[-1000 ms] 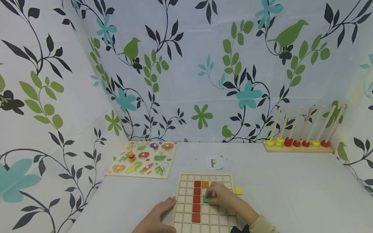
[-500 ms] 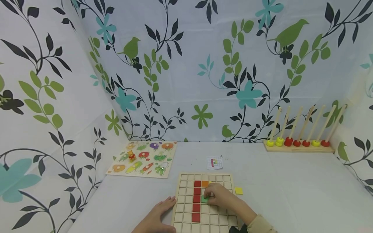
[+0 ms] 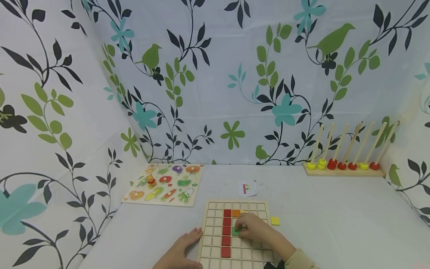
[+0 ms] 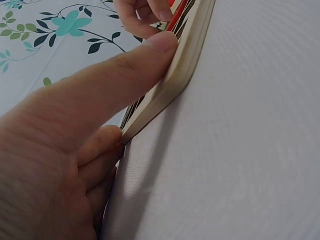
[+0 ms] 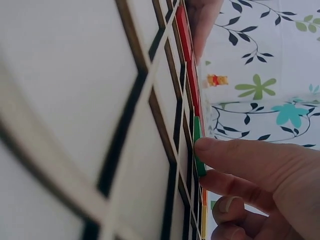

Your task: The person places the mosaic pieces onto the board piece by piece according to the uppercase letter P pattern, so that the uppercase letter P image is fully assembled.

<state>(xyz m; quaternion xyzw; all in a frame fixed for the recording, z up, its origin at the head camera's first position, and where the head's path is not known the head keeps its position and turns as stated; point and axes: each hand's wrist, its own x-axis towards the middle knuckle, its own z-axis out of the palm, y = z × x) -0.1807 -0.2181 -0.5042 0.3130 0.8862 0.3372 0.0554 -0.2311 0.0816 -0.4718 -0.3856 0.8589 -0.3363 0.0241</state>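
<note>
A wooden grid board lies on the table with a column of red square tiles in it. An orange tile sits right of the top red one, and beside that a yellow tile is mostly hidden by my right hand. My right hand pinches a green tile between thumb and index finger, at the cell right of the third red tile. My left hand rests at the board's left edge, fingers extended along its side, thumb touching the near rim.
A loose yellow tile lies by the board's right edge. Behind the board is a small printed grid card. Back left, a vegetable puzzle carries a bear figurine; back right stands a peg rack with yellow and red rings.
My right hand has shifted slightly left with the green tile, which now sits closer to the red column. My left hand stays in place on the board.
</note>
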